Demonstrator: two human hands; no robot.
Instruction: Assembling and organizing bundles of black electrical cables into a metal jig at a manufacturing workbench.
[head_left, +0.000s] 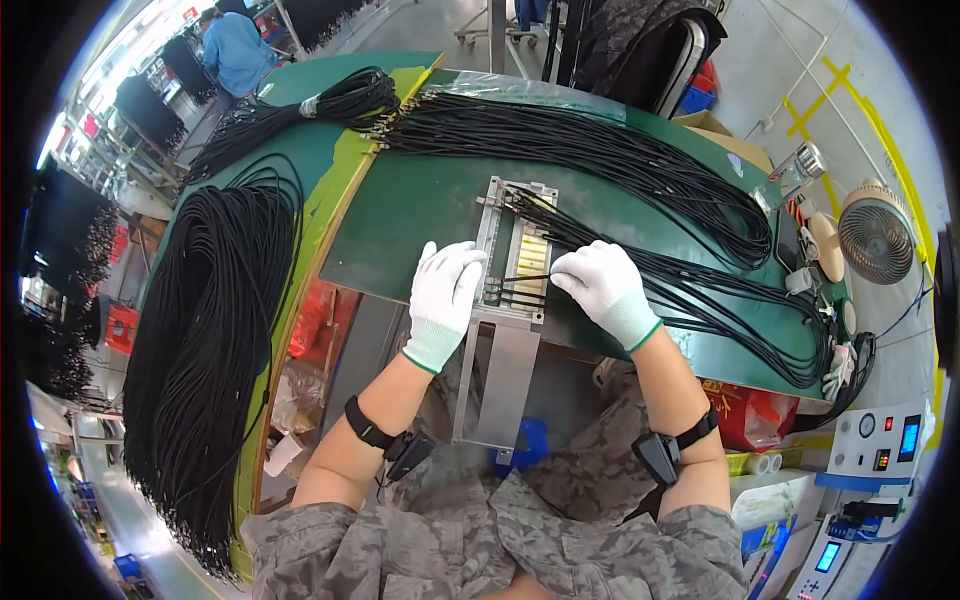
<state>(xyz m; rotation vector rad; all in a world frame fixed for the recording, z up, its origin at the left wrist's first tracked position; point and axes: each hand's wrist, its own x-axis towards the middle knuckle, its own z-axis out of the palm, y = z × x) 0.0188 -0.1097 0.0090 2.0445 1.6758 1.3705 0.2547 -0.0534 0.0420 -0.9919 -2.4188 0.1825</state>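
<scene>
My right hand (pixel 605 287), in a white glove with a green hem, pinches a thin black cable (pixel 536 278) to the right of a metal fixture (pixel 548 196). The cable runs leftward across the fixture's yellowish slotted strip (pixel 530 257). More black cables lie across the strip, several at its far end and a few at its near end. My left hand (pixel 442 302), gloved alike, is at the fixture's left rail (pixel 487 232), its fingers loosely bent and apart. No cable shows in it; whether its fingertips touch the rail is hard to tell.
Long black cable bundles lie on the green table (pixel 375 220): a far bundle (pixel 600 150), a tied bundle (pixel 340 100) and a large left bundle (pixel 205 300). At right stand a fan (pixel 876 235), a glass jar (pixel 800 165) and a control box (pixel 875 440). A person (pixel 235 50) is far left.
</scene>
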